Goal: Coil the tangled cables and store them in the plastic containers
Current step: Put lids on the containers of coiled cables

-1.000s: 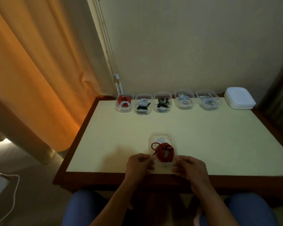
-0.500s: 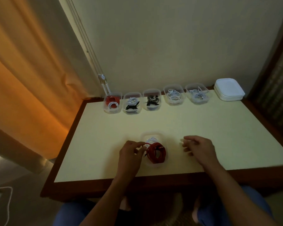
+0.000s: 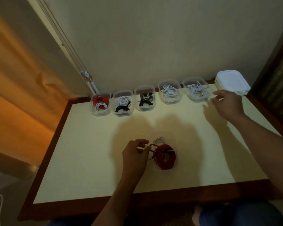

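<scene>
A coiled red cable (image 3: 165, 156) and a small white cable (image 3: 159, 140) lie in a clear plastic container (image 3: 174, 167) near the table's front middle. My left hand (image 3: 136, 154) sits at the container's left side, fingers curled, pinching the red cable's loose end. My right hand (image 3: 227, 103) is stretched to the far right of the table, fingers relaxed and holding nothing, just right of the last container in the back row (image 3: 196, 89) and below the stack of white lids (image 3: 232, 82).
Several clear containers with coiled cables line the back edge: red and white (image 3: 100, 103), white and black (image 3: 123, 104), black (image 3: 145, 99), white (image 3: 170, 91). A curtain hangs left. The cream tabletop (image 3: 82, 144) has a dark wooden rim.
My right hand has left the near container and moved far back to the right, toward the lids. My left hand stays at the red cable. The camera has tilted up.
</scene>
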Tool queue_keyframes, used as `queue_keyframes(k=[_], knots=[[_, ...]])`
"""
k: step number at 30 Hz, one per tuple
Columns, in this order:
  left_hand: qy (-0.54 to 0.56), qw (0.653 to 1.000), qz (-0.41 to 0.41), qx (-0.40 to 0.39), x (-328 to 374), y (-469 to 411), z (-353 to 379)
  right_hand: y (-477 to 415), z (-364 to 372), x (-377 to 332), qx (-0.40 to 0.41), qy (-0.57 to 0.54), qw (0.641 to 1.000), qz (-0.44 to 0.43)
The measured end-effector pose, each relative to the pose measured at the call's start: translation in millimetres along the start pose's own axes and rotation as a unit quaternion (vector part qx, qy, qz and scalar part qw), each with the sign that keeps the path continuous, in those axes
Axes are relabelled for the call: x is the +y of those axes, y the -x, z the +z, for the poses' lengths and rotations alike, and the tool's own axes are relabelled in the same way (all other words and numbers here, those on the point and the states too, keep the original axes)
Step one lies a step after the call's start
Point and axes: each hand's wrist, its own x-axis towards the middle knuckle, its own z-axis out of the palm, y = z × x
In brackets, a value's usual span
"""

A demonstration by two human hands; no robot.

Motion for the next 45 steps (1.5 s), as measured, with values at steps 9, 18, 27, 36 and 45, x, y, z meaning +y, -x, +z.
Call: queue_keyframes(k=[9, 18, 27, 36, 45], knots=[[0.047, 0.996, -0.043, -0.060, -3.2, -19.1, 13.1, -70.5, 13.5, 41.0, 0.015, 0.318, 0.948, -0.025], [0.100, 0.987, -0.102, -0.080, -9.1, -18.3, 15.0, -75.8, 12.6, 58.9, 0.026, 0.374, 0.926, -0.040], [0.119, 0.982, -0.112, -0.094, -2.5, -9.8, 11.5, -72.9, 4.6, 62.6, 0.004, 0.375, 0.926, -0.034], [0.128, 0.981, -0.112, -0.095, 5.0, -4.8, 8.4, -66.1, -13.0, 52.6, -0.030, 0.395, 0.918, -0.022], [0.129, 0.980, -0.119, -0.090, 5.7, -1.1, 5.5, -71.0, -20.7, 48.1, -0.030, 0.295, 0.955, 0.027]])
